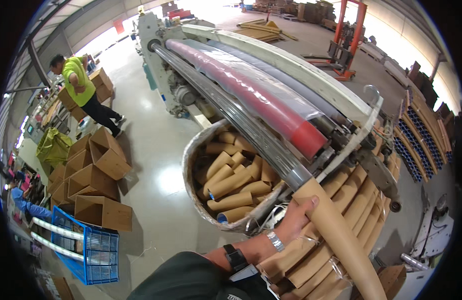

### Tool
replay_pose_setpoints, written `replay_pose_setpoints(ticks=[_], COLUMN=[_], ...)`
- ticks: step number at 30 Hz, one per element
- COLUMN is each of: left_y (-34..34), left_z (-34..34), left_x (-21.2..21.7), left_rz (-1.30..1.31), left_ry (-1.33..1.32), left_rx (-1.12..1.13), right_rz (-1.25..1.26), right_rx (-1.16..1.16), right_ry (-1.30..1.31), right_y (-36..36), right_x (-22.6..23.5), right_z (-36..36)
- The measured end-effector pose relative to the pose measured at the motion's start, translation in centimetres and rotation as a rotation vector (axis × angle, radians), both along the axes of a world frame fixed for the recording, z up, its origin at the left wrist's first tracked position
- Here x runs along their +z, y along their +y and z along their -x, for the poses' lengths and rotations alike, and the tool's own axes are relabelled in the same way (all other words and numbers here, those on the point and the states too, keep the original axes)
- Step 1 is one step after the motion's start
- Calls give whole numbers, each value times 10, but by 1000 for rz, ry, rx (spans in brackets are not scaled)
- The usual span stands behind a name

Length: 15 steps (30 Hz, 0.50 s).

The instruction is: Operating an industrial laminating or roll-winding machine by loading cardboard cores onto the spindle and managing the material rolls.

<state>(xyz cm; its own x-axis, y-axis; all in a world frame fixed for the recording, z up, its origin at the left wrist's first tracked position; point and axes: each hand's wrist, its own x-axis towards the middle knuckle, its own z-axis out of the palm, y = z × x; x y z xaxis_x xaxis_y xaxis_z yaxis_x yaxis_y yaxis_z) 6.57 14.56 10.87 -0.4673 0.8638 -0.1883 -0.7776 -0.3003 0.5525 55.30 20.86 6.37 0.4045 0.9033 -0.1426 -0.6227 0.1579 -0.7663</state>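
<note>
My left hand (297, 216) grips a long brown cardboard tube (343, 240) near its far end, with the thumb lying along its side. That end meets the grey end piece (297, 177) of a long metal shaft (231, 115) on a machine; how far the shaft reaches inside is hidden. The tube runs down past the lower right edge of the picture. Below it lie several more brown tubes (286, 260), stacked side by side. My right hand is not in view.
A wrapped round bin (191, 150) of short tube pieces stands left of the shaft. Behind the shaft lies a red film roll (261, 107). Cardboard boxes (93, 182) and a blue crate (102, 255) are at left, a person in a yellow-green shirt (78, 82) beyond. An orange lift (343, 45) stands far right.
</note>
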Motion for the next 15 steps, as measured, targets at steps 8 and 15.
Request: replay_pose_setpoints(ticks=[8,15], left_y=[11,-56], left_z=[80,162], left_x=[0,-84], left_rz=[124,129], left_ry=[166,261], left_rx=[277,60], right_rz=[-27,-184], right_rx=[-60,75], right_ry=[-157,-430], right_y=[26,9], right_x=[19,-1], right_z=[9,148])
